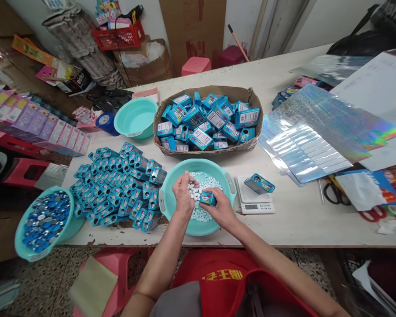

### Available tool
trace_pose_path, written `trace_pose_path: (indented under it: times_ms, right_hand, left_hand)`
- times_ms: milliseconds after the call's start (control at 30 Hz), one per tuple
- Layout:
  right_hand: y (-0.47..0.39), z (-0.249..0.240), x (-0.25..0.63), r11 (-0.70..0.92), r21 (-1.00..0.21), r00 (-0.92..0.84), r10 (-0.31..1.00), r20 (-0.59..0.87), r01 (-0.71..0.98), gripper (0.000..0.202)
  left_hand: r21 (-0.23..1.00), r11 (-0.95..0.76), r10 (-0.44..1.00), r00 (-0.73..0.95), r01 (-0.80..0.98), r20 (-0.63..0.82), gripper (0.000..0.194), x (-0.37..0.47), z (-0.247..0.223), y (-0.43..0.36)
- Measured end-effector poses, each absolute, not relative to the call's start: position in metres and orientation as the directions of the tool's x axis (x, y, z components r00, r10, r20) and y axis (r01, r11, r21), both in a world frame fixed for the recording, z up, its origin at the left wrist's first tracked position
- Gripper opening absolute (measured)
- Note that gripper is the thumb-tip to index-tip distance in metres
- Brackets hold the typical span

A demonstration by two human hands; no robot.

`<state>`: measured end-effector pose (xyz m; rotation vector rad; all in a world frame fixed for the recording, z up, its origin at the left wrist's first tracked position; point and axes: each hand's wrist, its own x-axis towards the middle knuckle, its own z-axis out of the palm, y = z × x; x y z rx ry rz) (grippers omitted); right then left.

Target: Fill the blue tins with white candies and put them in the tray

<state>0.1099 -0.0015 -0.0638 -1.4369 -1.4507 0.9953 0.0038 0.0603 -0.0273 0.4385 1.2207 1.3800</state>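
In front of me on the table stands a turquoise plastic basin (171, 172) with small white candies (213, 181) in it. My left hand (184, 193) is cupped over the basin, fingers curled round some of the candies, close to the box. With my right hand (222, 207) I grip a small blue candy box (207, 198), tilted over the basin and turned toward my left hand. Whether candies are entering its opening cannot be made out. Right of the basin, another blue box (260, 183) with a round hole lies on a white digital scale (258, 208).
Many blue boxes with round holes stand packed together (119, 185) on the left. A cardboard tray (207, 150) of blue boxes sits behind the basin, beside another turquoise basin (135, 116). Blue and silver caps fill a tub (71, 211). Shiny sheets (313, 149) and scissors (335, 193) lie right.
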Motion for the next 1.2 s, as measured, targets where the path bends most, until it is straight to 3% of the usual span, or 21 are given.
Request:
trace_pose_path:
  times_ms: [433, 1200]
  right_hand:
    - [0.001, -0.064, 0.116, 0.021, -0.951, 0.018, 0.999, 0.028, 0.309, 0.033]
    - [0.004, -0.056, 0.112, 0.016, -0.969, 0.027, 0.999, 0.024, 0.248, 0.037]
  left_hand:
    - [0.879, 0.247, 0.913, -0.207, -0.408, -0.352, 0.045, 0.006, -0.021, 0.06]
    - [0.911, 0.22, 0.952, -0.125, -0.35, -0.278, 0.033, 0.011, -0.016, 0.059]
